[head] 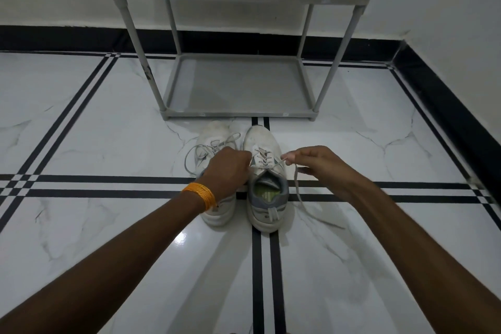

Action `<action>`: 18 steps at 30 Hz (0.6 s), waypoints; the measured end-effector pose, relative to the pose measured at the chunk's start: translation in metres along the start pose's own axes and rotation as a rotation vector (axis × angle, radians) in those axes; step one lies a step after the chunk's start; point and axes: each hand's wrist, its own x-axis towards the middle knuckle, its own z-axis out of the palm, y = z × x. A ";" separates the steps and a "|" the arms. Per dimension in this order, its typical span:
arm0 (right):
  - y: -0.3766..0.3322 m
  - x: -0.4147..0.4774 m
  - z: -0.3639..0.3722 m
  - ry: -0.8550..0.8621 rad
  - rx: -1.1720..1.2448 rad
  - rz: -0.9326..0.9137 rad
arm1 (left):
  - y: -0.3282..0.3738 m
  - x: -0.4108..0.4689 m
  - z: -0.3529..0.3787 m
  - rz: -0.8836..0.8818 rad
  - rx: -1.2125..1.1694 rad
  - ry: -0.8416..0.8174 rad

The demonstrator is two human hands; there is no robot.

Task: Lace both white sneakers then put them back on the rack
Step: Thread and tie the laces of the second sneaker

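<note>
Right hand [320,164] pinches the lace [296,187] taut, rightward off the right sneaker [264,176], toe toward the rack [238,114]; left hand [227,171] closes at its eyelets, contents unclear.

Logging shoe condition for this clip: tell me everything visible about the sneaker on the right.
The right sneaker is white with grey trim at the collar and heel and a greenish insole. It stands upright on the tiled floor, toe toward the grey rack, close beside the other sneaker. Its lace crisscrosses the eyelets; one end is pinched by the right hand and trails onto the floor. The left hand rests against its left side. It looks slightly scuffed.
</note>
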 end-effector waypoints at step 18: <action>0.024 0.031 0.043 0.166 0.458 -0.043 | 0.022 -0.002 -0.003 -0.281 -1.347 0.062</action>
